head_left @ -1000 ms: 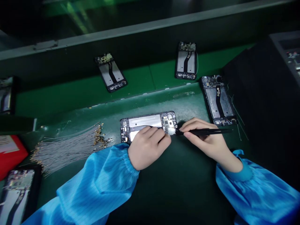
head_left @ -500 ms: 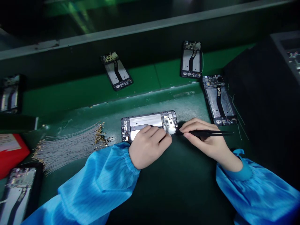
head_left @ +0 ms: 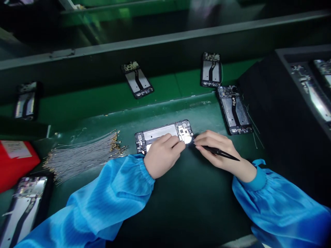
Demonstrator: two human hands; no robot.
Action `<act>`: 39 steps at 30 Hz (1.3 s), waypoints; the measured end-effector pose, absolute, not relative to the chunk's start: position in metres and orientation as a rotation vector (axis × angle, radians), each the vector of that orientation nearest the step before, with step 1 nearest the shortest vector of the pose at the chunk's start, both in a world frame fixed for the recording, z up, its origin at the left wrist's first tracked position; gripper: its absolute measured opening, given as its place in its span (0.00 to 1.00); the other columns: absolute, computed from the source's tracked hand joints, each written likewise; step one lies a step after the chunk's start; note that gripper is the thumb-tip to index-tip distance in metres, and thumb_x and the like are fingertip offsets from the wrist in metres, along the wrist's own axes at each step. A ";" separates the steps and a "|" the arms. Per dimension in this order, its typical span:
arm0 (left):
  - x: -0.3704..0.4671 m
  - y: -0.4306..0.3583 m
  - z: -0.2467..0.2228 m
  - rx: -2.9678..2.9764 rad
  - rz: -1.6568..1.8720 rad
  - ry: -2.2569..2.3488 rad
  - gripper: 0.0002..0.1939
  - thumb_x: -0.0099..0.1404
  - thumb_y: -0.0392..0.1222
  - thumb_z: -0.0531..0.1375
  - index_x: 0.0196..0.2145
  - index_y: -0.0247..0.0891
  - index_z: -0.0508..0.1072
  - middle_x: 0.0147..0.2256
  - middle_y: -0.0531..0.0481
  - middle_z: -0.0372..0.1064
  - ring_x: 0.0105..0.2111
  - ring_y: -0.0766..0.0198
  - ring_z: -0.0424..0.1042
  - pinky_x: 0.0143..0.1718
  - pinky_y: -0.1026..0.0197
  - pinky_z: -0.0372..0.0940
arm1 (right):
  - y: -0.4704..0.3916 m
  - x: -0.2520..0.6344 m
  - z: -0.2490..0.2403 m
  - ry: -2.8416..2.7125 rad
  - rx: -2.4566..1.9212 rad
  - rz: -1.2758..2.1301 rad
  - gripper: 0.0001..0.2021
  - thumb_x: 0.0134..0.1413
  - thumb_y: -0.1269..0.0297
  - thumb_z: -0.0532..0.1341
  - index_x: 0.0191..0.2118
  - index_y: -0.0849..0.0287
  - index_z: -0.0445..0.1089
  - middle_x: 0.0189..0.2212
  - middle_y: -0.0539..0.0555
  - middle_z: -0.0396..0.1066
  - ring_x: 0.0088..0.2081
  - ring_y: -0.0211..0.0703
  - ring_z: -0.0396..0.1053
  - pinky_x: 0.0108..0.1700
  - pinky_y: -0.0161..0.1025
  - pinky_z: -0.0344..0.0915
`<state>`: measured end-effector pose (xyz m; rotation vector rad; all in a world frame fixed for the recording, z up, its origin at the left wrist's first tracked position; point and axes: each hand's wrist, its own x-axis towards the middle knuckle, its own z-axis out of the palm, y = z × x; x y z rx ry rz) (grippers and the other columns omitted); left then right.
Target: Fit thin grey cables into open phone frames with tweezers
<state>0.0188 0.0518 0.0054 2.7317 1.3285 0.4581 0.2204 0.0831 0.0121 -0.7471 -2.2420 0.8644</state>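
An opened phone [head_left: 162, 132] with bare circuit boards lies sideways on the green bench, its main board at the right end. My left hand [head_left: 162, 155] is closed over the phone's near edge, curled fingers resting on it and hiding part of its middle. At the phone's near right corner, my right hand [head_left: 217, 150] is closed, thumb and fingers pinched together. Black tweezers [head_left: 219, 152] are held in it, their narrow end pointing back to the lower right, away from the phone. Whatever sits between the fingertips at the corner is too small to make out.
Left of the phone lies a bundle of thin grey cables [head_left: 85, 153] with gold ends. A red bag or packet [head_left: 15, 165] and another opened phone [head_left: 24, 210] are further left. More opened phones stand behind, one [head_left: 234, 110] at right beside a dark box [head_left: 274, 103].
The view has shifted slightly. The tweezers have swung in my right hand, their free end now angled lower. My left hand stays on the phone.
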 end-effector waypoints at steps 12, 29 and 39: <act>-0.008 0.045 0.006 2.657 0.500 1.227 0.10 0.63 0.33 0.48 0.34 0.35 0.70 0.27 0.49 0.63 0.28 0.65 0.61 0.30 0.63 0.61 | 0.099 0.209 0.023 -2.055 -0.883 1.174 0.06 0.56 0.68 0.54 0.35 0.57 0.68 0.34 0.54 0.68 0.37 0.41 0.66 0.40 0.42 0.63; -0.002 0.045 0.014 2.345 0.578 1.489 0.09 0.61 0.32 0.49 0.33 0.34 0.68 0.27 0.49 0.64 0.29 0.64 0.63 0.30 0.62 0.62 | 0.114 0.188 0.022 -2.724 -0.840 0.846 0.30 0.46 0.72 0.55 0.57 0.54 0.51 0.54 0.58 0.54 0.54 0.52 0.56 0.48 0.50 0.64; -0.004 0.043 0.013 2.343 0.608 1.445 0.13 0.63 0.33 0.49 0.40 0.35 0.70 0.28 0.49 0.64 0.29 0.65 0.64 0.30 0.62 0.62 | 0.119 0.187 0.026 -2.792 -0.812 0.850 0.30 0.46 0.71 0.55 0.57 0.54 0.50 0.53 0.59 0.54 0.44 0.50 0.64 0.38 0.45 0.68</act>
